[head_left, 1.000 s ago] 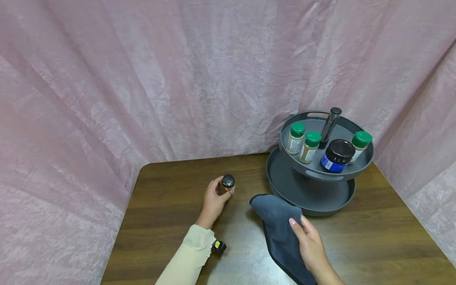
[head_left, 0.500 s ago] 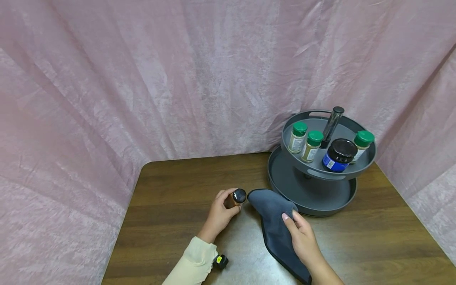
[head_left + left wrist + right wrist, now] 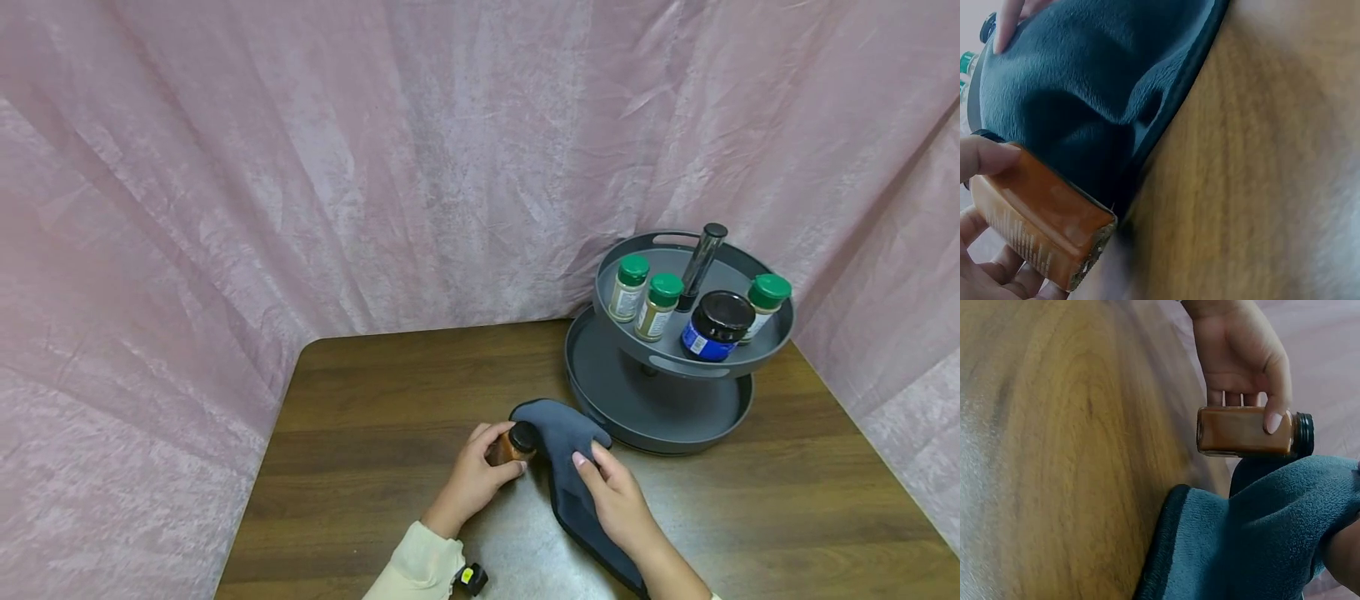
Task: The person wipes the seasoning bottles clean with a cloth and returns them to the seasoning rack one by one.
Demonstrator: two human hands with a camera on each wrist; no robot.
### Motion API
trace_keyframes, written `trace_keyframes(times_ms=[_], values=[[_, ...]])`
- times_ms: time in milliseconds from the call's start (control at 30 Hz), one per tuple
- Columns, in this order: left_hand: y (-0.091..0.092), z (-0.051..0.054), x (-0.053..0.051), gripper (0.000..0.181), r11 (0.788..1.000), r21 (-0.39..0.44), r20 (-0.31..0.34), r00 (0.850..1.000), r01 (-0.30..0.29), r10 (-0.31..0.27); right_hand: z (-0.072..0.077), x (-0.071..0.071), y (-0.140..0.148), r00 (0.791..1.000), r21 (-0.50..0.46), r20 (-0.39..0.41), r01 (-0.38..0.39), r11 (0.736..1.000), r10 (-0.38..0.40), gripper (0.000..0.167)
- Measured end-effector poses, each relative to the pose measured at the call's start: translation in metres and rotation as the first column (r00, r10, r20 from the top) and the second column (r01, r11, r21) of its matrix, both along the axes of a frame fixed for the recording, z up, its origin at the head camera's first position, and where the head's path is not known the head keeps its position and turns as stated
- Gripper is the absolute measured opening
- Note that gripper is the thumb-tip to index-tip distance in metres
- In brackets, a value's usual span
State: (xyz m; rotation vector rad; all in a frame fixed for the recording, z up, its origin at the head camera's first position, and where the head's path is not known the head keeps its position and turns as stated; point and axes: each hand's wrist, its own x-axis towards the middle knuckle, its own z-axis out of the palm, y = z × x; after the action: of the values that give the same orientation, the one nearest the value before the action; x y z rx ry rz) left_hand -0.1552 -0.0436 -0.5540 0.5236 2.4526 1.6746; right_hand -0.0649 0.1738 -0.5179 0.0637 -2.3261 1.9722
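Note:
My left hand [image 3: 474, 479] grips a small square spice jar [image 3: 1241, 431] with a black lid and reddish-brown contents. In the head view the jar tilts to the right, its lid close to a blue-grey cloth [image 3: 566, 442] with dark edging. The right hand [image 3: 618, 500] pinches that cloth between thumb and fingers, and the rest of it hangs down toward the table. The left wrist view shows the jar's orange side [image 3: 1041, 219] with small white print, right beside the cloth. From these views I cannot tell for sure whether jar and cloth touch.
A grey two-tier round stand [image 3: 660, 429] is at the right rear of the wooden table [image 3: 360, 417]. Its upper tray carries several green-capped jars [image 3: 656, 308] and a dark jar with a blue label [image 3: 716, 327]. A pink curtain [image 3: 450, 167] hangs behind the table.
My left hand has brought the spice jar rightward and nearer to me, tilting it toward the cloth. The right hand has shifted the cloth left, so the two are now side by side.

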Motion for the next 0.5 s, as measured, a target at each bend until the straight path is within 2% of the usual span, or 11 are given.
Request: trace_keyframes(times_ms=[100,200,333,433,500], values=[[0.0023,-0.0014,0.0030,0.053,0.999,-0.024,0.008,1.000,0.027,-0.026,-0.0016,0.0008,-0.0031,1.000,0.028,0.020,-0.021,0.999,0.021,0.037],[0.0038,-0.0046,0.0029,0.053,0.998,-0.037,-0.002,0.999,0.045,-0.045,-0.0024,0.0010,-0.0064,0.999,0.087,0.052,-0.008,0.996,0.003,0.041],[0.0046,-0.0067,0.0029,0.052,0.997,-0.058,-0.036,0.998,0.050,-0.052,-0.0010,-0.0003,-0.0097,0.996,0.174,0.082,0.014,0.985,-0.028,0.025],[0.0062,-0.0051,0.0045,0.053,0.995,-0.077,-0.037,0.997,0.062,-0.065,-0.0001,-0.0010,-0.0105,0.997,0.237,0.070,0.009,0.971,-0.026,0.029],[0.0075,-0.0043,0.0055,0.053,0.993,-0.088,-0.033,0.996,0.076,-0.079,0.0000,-0.0020,-0.0105,0.998,0.273,0.064,-0.002,0.962,-0.016,0.038]])
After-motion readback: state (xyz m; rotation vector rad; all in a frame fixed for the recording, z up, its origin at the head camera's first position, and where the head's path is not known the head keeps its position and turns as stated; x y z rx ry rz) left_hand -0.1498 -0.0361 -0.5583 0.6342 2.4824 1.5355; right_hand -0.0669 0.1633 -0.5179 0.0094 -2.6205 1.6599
